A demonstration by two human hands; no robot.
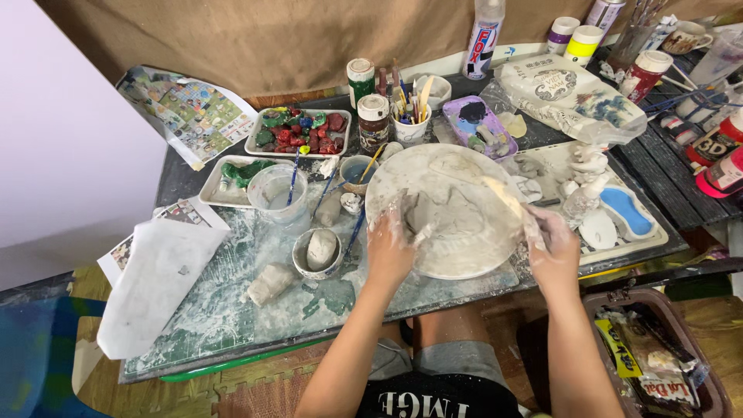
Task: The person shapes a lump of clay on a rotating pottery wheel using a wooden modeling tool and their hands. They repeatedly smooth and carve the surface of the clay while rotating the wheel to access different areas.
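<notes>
A large round white plate (464, 166) smeared with grey clay lies in front of me on the worktable. A flat slab of grey clay (443, 213) rests on it. My left hand (389, 246), coated in clay, presses on the slab's near left part with fingers spread. My right hand (551, 236) grips a pale wooden stick tool (501, 197) whose tip lies over the plate's right side.
A small bowl with a clay lump (319, 251) and a loose lump (271, 282) sit left of the plate. Paint cups, brushes, a tray of painted stones (298, 131), bottles and a plastic bag (569, 97) crowd the back. A white tray with clay figures (596, 201) is at right.
</notes>
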